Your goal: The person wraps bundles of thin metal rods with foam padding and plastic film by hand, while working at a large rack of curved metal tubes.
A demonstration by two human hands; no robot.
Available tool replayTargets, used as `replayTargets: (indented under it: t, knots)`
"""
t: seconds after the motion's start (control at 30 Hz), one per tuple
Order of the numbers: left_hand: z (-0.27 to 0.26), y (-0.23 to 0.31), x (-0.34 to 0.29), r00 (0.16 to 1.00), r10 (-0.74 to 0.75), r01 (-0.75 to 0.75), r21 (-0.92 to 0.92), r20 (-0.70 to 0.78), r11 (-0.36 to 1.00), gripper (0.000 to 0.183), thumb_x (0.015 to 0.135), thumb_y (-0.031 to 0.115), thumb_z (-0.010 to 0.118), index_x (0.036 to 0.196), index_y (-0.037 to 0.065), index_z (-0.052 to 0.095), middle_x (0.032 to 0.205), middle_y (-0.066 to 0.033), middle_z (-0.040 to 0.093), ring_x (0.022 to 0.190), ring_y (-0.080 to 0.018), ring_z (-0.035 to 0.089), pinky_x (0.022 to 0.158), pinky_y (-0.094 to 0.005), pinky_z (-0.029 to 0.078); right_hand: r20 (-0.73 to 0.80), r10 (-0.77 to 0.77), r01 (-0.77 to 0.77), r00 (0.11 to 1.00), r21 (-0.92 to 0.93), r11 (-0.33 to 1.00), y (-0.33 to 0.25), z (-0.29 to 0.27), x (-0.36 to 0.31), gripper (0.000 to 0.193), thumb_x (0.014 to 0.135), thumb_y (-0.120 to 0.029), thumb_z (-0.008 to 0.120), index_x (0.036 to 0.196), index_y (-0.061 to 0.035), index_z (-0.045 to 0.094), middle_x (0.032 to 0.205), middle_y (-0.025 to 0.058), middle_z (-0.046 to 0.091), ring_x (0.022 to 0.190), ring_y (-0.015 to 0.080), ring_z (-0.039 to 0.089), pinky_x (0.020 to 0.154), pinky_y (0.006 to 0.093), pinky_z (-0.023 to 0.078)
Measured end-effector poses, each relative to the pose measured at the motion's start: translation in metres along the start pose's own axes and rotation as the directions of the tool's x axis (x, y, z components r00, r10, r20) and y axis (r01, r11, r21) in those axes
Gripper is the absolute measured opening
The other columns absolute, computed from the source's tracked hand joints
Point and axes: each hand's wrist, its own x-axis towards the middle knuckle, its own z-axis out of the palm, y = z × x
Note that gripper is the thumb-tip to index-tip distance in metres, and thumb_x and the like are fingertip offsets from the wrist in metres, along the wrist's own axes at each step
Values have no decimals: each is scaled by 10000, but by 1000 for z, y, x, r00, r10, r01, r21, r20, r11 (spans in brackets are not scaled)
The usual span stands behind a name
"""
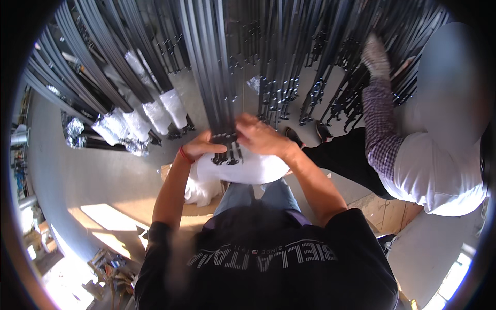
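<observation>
A bundle of long dark metal bars [212,88] runs from the far edge toward me, with small black fittings [226,157] at its near end. My left hand [202,145] grips the bundle's left side near that end, thumb laid across the bars. At the bundle's right side is my right hand [261,135], its fingers blurred by motion; whether they grip the bars I cannot tell. Under the bar ends, a white plastic or foam sheet [253,170] lies across my lap. More crumpled white wrapping [200,191] hangs beside my left leg.
Several bundles with wrapped white ends [173,108] lean at the left. Unwrapped dark bars [279,88] stand ahead and to the right. A co-worker in a white vest [439,175] reaches a gloved hand [376,56] into the right-hand bars. A cardboard sheet [150,214] lies at the lower left.
</observation>
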Motion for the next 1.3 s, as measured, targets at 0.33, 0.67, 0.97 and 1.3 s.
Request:
replayTargets:
  t: [0.33,0.67,0.97,1.3]
  knots:
    - [17,27,11,985,126,-126,-11,120,992,501,764,-65,504,1235,-31,338,1226,-176,452,1180,-229,399,970,-326,326,-894,-309,840,325,123,528,-205,-142,-15,141,725,-78,540,852,-19,562,743,121,552,569,191,538,506,291,447]
    - [5,1,13,989,137,-132,-87,60,988,505,745,-76,529,1217,-40,354,1209,-182,461,1183,-253,395,983,-353,318,-843,-526,853,112,-190,486,-224,-154,-34,354,703,-4,513,1030,-48,383,926,176,470,559,145,526,475,247,428]
    - [-6,-1,9,984,176,-177,53,30,983,540,714,29,623,1200,-33,396,1162,-173,509,1126,-235,455,955,-337,335,-816,-562,814,134,-234,532,-230,-157,-23,589,684,63,488,1190,-74,221,1091,226,397,549,104,514,446,207,411]
    - [-1,4,5,976,210,-211,6,59,977,506,742,-58,523,1219,-37,356,1192,-186,478,1165,-250,417,949,-326,340,-858,-300,311,418,-175,934,-164,-193,2,855,662,137,460,1368,-103,42,1274,281,316,539,58,502,415,162,392]
